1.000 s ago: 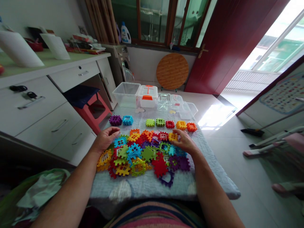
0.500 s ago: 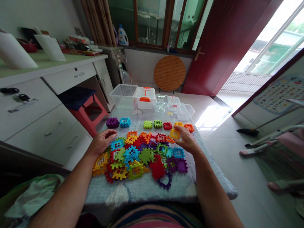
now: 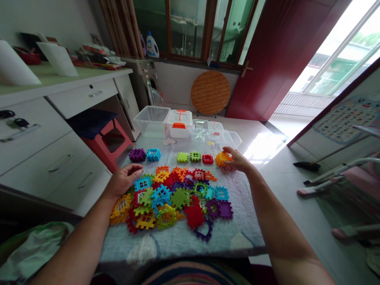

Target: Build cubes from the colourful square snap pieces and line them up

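My right hand (image 3: 239,160) is at the right end of the back row, its thumb and fingers round a yellow interlocking plastic building tile (image 3: 222,159). That tile sits at the yellow stack, and the orange stack beside it is mostly covered by my fingers. My left hand (image 3: 124,180) hovers at the left edge of the loose pile, fingers curled against the thumb, with nothing visible in them. Nearest to it lies a blue window tile (image 3: 143,183). The pile mixes red, green, blue, yellow and purple tiles, including a red one (image 3: 194,213).
Purple (image 3: 137,154), blue (image 3: 153,154), light green (image 3: 183,157), green window (image 3: 195,156) and red (image 3: 208,159) stacks line the back. Behind them stand a clear open bin (image 3: 152,120), an orange-latched box (image 3: 179,124) and smaller clear containers (image 3: 200,130). A red stool (image 3: 108,144) is left.
My right hand has carried the yellow tile back and slightly right to the yellow stack. My left hand stays curled beside the pile. The view has shifted slightly.
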`<state>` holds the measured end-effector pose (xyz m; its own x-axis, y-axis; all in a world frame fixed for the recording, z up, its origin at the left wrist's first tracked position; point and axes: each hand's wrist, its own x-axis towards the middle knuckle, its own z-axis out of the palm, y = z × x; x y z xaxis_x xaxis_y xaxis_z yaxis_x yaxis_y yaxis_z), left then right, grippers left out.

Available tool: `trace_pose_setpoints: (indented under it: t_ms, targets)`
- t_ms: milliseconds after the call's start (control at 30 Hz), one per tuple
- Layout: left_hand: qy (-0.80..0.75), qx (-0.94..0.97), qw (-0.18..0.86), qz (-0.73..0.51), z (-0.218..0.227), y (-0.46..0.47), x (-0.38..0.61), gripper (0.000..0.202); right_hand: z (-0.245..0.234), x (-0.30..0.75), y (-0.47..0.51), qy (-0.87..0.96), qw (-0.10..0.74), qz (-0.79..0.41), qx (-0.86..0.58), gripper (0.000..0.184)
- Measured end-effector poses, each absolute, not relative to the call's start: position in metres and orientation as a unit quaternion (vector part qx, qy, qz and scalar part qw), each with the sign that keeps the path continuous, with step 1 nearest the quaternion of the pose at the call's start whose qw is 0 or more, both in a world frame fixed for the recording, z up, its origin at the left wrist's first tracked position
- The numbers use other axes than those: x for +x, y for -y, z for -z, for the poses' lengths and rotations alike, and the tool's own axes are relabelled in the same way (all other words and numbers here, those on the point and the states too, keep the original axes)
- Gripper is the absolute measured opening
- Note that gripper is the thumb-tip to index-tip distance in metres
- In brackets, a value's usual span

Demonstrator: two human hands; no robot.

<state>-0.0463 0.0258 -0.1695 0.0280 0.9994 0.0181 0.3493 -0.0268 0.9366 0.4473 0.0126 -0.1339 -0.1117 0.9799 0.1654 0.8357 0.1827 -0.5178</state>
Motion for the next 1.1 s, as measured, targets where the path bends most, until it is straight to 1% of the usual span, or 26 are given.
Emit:
trace_pose_setpoints:
  t_ms: [200,300,333,400,433,500,533,667,767,833,900,1100]
  targets:
    - [-0.568,0.602,0.395,-0.398,0.169,-0.025,-0.046,0.046,0.131,0.443,-0.011,0.737,0.211,-0.131,-0.628,0.070]
    - [-0.567,0.605,0.391,-0.399,0.169,-0.025,-0.046,0.046,0.120,0.431,0.001,0.738,0.243,-0.085,-0.624,0.068]
    - [-0.567,0.607,0.388,-0.399,0.169,-0.025,-0.046,0.046,0.116,0.425,0.007,0.737,0.260,-0.070,-0.620,0.065]
    - [-0.566,0.611,0.383,-0.399,0.169,-0.025,-0.046,0.045,0.111,0.409,0.020,0.733,0.290,-0.065,-0.612,0.051]
    - [-0.566,0.612,0.383,-0.399,0.169,-0.025,-0.046,0.044,0.109,0.399,0.027,0.739,0.291,-0.088,-0.601,0.042]
    - [-0.567,0.608,0.387,-0.399,0.169,-0.025,-0.045,0.045,0.110,0.377,0.036,0.763,0.267,-0.156,-0.568,0.027]
    - [-0.568,0.604,0.391,-0.400,0.169,-0.025,-0.045,0.046,0.112,0.366,0.039,0.780,0.248,-0.169,-0.549,0.024]
    - [-0.569,0.590,0.403,-0.408,0.168,-0.024,-0.044,0.048,0.125,0.332,0.040,0.822,0.181,-0.147,-0.520,0.017]
    - [-0.562,0.589,0.409,-0.412,0.168,-0.025,-0.045,0.048,0.134,0.325,0.035,0.821,0.167,-0.140,-0.527,0.009]
    - [-0.561,0.590,0.410,-0.412,0.169,-0.025,-0.046,0.047,0.139,0.326,0.034,0.814,0.187,-0.138,-0.532,0.007]
    - [-0.564,0.590,0.407,-0.411,0.170,-0.026,-0.046,0.047,0.141,0.329,0.035,0.804,0.220,-0.141,-0.535,0.011]
    - [-0.562,0.589,0.409,-0.412,0.171,-0.026,-0.046,0.046,0.144,0.341,0.040,0.680,0.379,-0.200,-0.595,0.026]
